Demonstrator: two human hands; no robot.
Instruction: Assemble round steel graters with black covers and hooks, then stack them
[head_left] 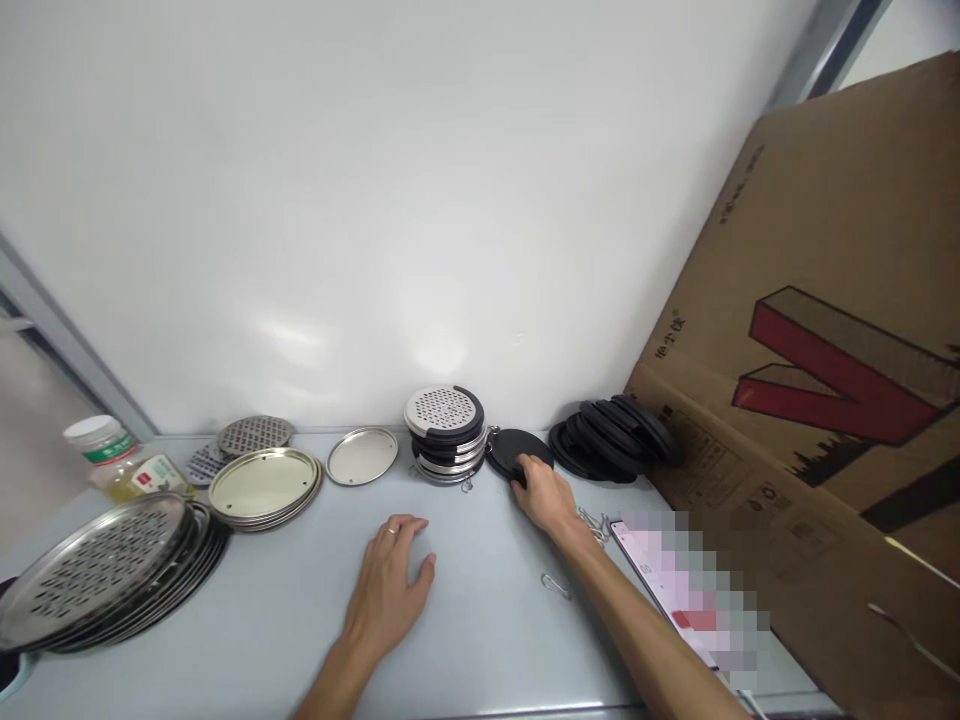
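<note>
My left hand (391, 578) hovers over or rests on the grey tabletop, with its thumb spread from the fingers and nothing in it. Further back, my right hand (545, 492) has its fingers curled onto the near edge of a flat round black disc (521, 447). Part of that disc is hidden under the fingers. Just left of it stands a stack of round perforated metal plates (444, 410) with black rims and small metal clips at the side. A loose wire clip (556, 586) lies near my right forearm, and several more clips (595, 522) lie beside the wrist.
Black discs (611, 437) are heaped at the back right, against a large cardboard box (825, 400). A phone (660, 595) lies by my right forearm. Leftward are a single metal plate (362, 456), stacked plates (264, 480), large slotted plates (112, 560) and a white-lidded jar (101, 440).
</note>
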